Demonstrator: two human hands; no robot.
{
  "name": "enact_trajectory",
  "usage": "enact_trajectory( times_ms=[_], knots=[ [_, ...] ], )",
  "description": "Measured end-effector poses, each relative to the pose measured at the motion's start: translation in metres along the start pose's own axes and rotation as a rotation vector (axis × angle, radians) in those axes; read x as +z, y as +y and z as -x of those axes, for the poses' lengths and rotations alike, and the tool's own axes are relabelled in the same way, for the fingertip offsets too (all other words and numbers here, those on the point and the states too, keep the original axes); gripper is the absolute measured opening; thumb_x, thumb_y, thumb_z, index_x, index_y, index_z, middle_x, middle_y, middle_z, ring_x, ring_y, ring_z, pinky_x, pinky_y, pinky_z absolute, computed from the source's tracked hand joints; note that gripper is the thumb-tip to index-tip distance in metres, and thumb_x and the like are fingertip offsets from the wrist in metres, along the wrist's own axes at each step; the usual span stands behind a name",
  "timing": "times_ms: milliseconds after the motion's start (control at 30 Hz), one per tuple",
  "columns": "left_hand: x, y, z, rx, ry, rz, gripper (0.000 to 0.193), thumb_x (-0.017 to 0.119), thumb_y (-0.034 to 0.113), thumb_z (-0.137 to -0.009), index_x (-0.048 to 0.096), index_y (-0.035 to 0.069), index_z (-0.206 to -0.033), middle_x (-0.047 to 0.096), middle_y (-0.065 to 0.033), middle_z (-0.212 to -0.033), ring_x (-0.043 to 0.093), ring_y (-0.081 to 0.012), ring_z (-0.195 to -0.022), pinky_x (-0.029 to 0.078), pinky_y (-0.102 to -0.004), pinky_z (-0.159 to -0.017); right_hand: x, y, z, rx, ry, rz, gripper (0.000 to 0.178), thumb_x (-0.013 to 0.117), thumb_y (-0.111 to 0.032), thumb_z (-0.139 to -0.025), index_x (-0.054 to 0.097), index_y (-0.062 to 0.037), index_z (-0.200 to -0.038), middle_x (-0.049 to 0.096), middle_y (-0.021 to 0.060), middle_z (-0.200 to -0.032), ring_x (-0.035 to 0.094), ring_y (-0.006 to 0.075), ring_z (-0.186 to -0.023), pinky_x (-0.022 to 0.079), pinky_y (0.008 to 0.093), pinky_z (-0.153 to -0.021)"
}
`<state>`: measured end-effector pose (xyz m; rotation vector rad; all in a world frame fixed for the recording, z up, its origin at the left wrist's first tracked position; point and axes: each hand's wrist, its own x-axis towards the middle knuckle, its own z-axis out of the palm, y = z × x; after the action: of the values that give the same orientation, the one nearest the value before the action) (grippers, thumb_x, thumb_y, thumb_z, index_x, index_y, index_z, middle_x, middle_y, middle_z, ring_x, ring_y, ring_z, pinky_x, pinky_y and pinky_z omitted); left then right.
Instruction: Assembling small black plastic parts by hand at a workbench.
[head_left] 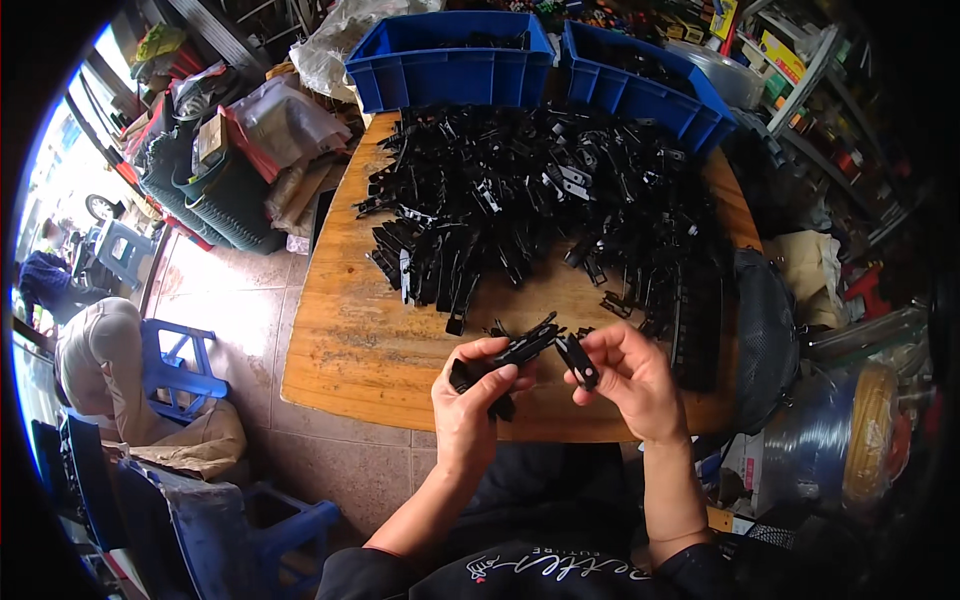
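Observation:
Close to the near edge of the wooden table (345, 345), my left hand (468, 395) is closed round several narrow black plastic pieces (527, 345), whose ends stick out toward the right. Beside it, my right hand (635, 385) pinches one black piece (577, 362) with a small pale spot on it, between thumb and fingers. The tips of the pieces in both hands come close together; whether they touch I cannot tell. Beyond my hands lies a wide heap of similar black pieces (480, 200), some with shiny metal parts. Their exact kind is not clear.
Two blue bins (450, 82) (640, 95) holding dark pieces stand at the table's far edge. A dark mesh bag (765, 330) hangs at the right side. To the left are a blue stool (180, 370), a bent-over person (105, 355) and stacked dark baskets (225, 205).

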<state>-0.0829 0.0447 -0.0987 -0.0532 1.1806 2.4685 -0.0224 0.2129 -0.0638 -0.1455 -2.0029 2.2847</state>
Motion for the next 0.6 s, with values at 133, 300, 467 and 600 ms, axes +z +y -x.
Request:
enact_trajectory(
  times_ms=[133, 300, 467, 600],
  knots=[
    [0.005, -0.004, 0.001, -0.003, -0.025, -0.074, 0.024, 0.056, -0.002, -0.078, 0.051, -0.003, -0.102, 0.062, -0.0179, -0.091, 0.064, -0.0231, -0.079, 0.052, -0.0304, -0.073, 0.002, 0.012, 0.006, -0.022, 0.071, -0.12, 0.023, 0.061, -0.01, -0.084, 0.051, 0.0008, -0.102, 0.061, 0.009, -0.089, 0.062, 0.0152, -0.077, 0.053, 0.025, -0.061],
    [0.009, -0.003, 0.005, -0.016, -0.01, -0.101, 0.024, 0.058, -0.002, -0.077, 0.052, -0.002, -0.1, 0.063, -0.016, -0.086, 0.063, -0.0206, -0.074, 0.051, -0.0282, -0.069, -0.004, 0.017, 0.007, 0.022, -0.02, -0.17, 0.021, 0.059, -0.009, -0.086, 0.052, 0.002, -0.102, 0.062, 0.0091, -0.087, 0.061, 0.0137, -0.075, 0.052, 0.0239, -0.063],
    [0.006, -0.005, 0.004, -0.11, -0.076, -0.068, 0.025, 0.06, 0.002, -0.075, 0.052, 0.0, -0.099, 0.062, -0.0123, -0.076, 0.061, -0.0178, -0.065, 0.049, -0.0257, -0.062, -0.006, 0.02, 0.004, 0.073, -0.013, -0.211, 0.023, 0.058, -0.01, -0.086, 0.051, 0.0021, -0.105, 0.062, 0.009, -0.086, 0.06, 0.0123, -0.072, 0.051, 0.0228, -0.065],
    [0.008, -0.004, 0.002, -0.12, -0.02, 0.071, 0.024, 0.061, -0.001, -0.075, 0.054, -0.001, -0.098, 0.063, -0.0122, -0.076, 0.061, -0.0164, -0.066, 0.049, -0.0247, -0.064, -0.001, 0.007, 0.01, -0.039, -0.012, -0.207, 0.037, 0.063, -0.016, -0.083, 0.047, 0.0028, -0.111, 0.061, 0.0095, -0.083, 0.06, 0.0138, -0.07, 0.05, 0.0235, -0.064]
  ],
)
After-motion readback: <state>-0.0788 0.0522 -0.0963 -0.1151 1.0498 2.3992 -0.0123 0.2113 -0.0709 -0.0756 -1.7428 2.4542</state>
